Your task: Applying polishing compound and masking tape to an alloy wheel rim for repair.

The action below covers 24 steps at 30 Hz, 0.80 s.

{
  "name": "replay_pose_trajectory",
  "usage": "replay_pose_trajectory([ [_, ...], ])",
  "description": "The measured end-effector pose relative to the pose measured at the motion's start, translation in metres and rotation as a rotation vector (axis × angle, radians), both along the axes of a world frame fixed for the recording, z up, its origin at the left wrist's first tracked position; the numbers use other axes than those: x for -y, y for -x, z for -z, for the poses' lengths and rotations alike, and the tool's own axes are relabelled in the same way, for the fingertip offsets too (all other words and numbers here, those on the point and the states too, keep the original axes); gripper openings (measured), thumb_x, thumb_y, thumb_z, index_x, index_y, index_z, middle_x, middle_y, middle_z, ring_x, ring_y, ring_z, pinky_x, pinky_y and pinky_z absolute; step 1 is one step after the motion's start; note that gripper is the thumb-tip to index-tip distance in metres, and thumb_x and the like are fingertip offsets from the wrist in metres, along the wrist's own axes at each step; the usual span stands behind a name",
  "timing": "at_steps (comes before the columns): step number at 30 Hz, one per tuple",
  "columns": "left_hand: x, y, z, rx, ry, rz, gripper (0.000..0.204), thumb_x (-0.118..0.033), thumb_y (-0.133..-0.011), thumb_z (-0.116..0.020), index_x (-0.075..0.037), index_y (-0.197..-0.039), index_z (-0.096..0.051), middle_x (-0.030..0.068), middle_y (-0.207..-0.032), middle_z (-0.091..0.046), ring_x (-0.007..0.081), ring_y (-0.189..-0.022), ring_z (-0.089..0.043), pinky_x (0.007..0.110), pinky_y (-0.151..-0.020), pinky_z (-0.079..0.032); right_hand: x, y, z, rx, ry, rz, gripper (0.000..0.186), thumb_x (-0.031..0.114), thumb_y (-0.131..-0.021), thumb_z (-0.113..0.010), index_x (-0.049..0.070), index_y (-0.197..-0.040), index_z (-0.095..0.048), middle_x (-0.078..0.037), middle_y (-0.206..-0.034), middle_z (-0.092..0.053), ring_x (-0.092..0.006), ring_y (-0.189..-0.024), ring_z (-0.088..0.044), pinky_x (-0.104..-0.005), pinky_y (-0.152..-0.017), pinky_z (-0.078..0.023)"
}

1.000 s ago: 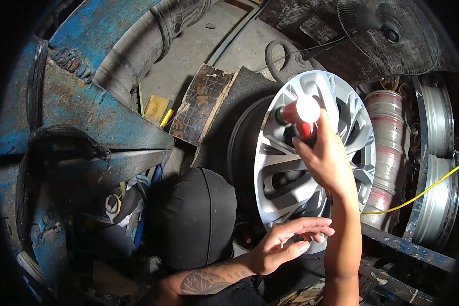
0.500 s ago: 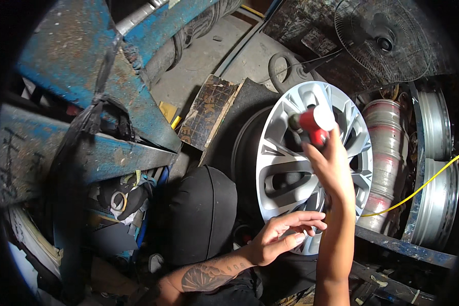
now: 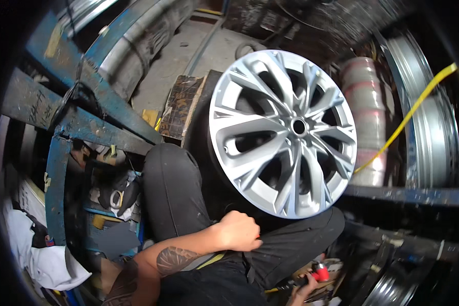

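A silver multi-spoke alloy wheel rim (image 3: 250, 120) stands tilted before my knees, its spoked face turned up toward me. My left hand (image 3: 237, 231) is closed in a fist just below the rim's lower edge, over my lap. A bit of orange-red shows at its fingers, but what it holds is mostly hidden. Low at the right, my right hand (image 3: 304, 291) is wrapped round a small red power tool (image 3: 320, 272) with a pale round end. The tool is down beside my right leg, apart from the rim. Both hands are away from the rim's face.
Stacked wrapped rolls (image 3: 363, 122) and silver rims (image 3: 433, 143) stand on the right, with a yellow hose (image 3: 408, 117) crossing them. A blue metal frame (image 3: 94, 127) rises at left. Behind the rim is a wooden board (image 3: 182, 104). White cloth (image 3: 51, 265) lies lower left.
My right hand has carried the red tool from above the rim down to the lower right. My left hand has drawn back from the rim and closed. The whole view has shifted.
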<state>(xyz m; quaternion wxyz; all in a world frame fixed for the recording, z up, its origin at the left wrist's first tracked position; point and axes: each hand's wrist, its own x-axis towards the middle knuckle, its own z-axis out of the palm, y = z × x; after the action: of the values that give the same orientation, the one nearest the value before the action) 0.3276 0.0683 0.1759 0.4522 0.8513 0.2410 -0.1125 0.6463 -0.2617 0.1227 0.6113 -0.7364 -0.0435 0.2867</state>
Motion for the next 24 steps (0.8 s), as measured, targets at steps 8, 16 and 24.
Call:
replay_pose_trajectory([
  [8,0.058,0.036,0.023,-0.622,-0.555,0.269,0.062,-0.061,-0.091,-0.064,-0.007,-0.12,-0.074,0.014,-0.112,-0.075,0.0293,-0.112,-0.066,0.051,-0.102,-0.044,0.023,0.069,0.123,0.082,0.159,0.115,0.038,0.016,-0.096,-0.065,-0.005,-0.128,-0.06,-0.013,-0.122,-0.067,-0.0257,-0.112,-0.065,-0.0375,-0.101,-0.049],
  [16,0.08,0.023,0.004,0.195,0.189,-0.284,0.038,-0.033,-0.097,-0.073,-0.004,-0.12,-0.064,0.0202,-0.104,-0.073,0.0401,-0.097,-0.071,0.045,-0.083,-0.055,-0.02,0.038,0.136,0.166,0.037,0.117,0.042,0.02,-0.099,-0.065,-0.005,-0.132,-0.057,-0.014,-0.127,-0.065,-0.0256,-0.115,-0.063,-0.0378,-0.102,-0.048],
  [24,0.088,-0.076,-0.053,0.608,0.173,-0.274,0.034,-0.026,-0.092,-0.08,-0.006,-0.101,-0.055,0.0134,-0.083,-0.063,0.0376,-0.072,-0.066,0.042,-0.065,-0.049,-0.067,0.029,-0.033,0.331,-0.556,-0.146,0.061,0.035,-0.098,-0.071,-0.005,-0.14,-0.051,-0.019,-0.141,-0.056,-0.0271,-0.125,-0.058,-0.0404,-0.107,-0.045],
])
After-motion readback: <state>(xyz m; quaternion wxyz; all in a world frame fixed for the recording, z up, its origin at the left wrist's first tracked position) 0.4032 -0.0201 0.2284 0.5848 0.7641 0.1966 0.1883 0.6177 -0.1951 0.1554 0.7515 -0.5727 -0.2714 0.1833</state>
